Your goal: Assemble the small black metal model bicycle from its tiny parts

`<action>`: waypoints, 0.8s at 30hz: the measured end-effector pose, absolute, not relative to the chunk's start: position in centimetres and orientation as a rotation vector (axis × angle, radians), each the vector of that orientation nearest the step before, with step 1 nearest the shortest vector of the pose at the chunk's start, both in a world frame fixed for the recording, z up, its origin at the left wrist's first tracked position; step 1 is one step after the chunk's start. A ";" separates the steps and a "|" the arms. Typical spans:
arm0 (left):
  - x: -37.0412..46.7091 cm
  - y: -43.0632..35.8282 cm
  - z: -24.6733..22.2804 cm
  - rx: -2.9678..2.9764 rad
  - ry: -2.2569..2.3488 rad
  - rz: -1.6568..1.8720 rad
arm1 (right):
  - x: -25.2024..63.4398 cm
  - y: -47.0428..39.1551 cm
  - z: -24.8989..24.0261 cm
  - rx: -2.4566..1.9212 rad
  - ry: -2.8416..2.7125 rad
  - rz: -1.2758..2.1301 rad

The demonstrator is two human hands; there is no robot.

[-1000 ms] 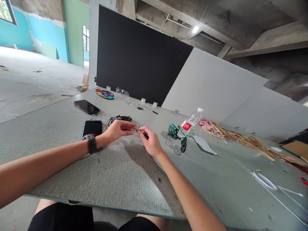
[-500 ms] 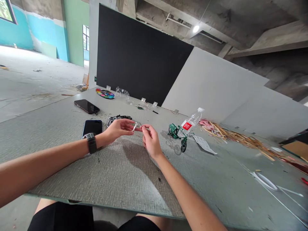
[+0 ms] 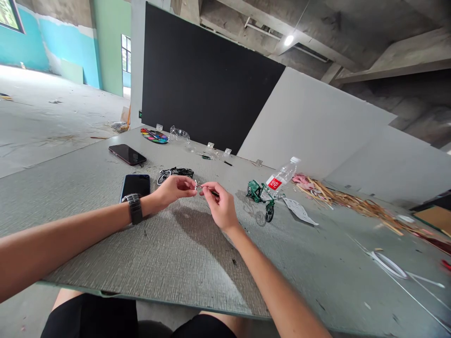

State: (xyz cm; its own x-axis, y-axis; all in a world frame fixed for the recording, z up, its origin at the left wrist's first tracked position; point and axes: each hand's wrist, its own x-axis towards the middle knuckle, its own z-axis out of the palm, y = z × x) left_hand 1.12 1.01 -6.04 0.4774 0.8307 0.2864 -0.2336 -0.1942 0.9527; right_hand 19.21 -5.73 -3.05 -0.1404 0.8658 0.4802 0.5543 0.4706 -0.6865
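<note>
Over the middle of the grey table point(image 3: 169, 249), my left hand point(image 3: 175, 188) pinches a small whitish piece point(image 3: 197, 185). Close at its right, my right hand point(image 3: 221, 205) grips a thin dark tool point(image 3: 213, 192) whose tip meets the piece. The fine shape of the piece is too small to tell. Behind my left hand lies a black miniature bicycle point(image 3: 181, 172), partly hidden by the fingers. A green miniature bicycle point(image 3: 260, 195) stands to the right of my right hand. My left wrist, with a dark watch point(image 3: 134, 209), rests beside a phone point(image 3: 136, 185).
Another phone point(image 3: 127, 154) and a colourful palette point(image 3: 154, 135) lie at the back left. A plastic bottle point(image 3: 282, 176) leans behind the green bicycle, near a paper sheet point(image 3: 299, 211). Wooden strips point(image 3: 352, 202) and a white coil point(image 3: 388, 264) are at the right.
The right fingers have shifted slightly, and the dark tool now shows between them. The whitish piece has turned and moved slightly left in my left fingertips.
</note>
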 end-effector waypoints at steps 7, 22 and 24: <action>0.8 0.7 -5.5 1.426 0.577 1.071 | 21.0 -6.0 -1.4 -1.242 -1.975 0.200; 0.9 0.4 -5.2 1.419 0.401 1.115 | 21.3 -6.2 -1.3 -1.262 -2.231 -0.248; 0.9 0.3 -5.1 1.432 0.397 1.118 | 21.3 -6.3 -1.3 -1.253 -2.239 -0.285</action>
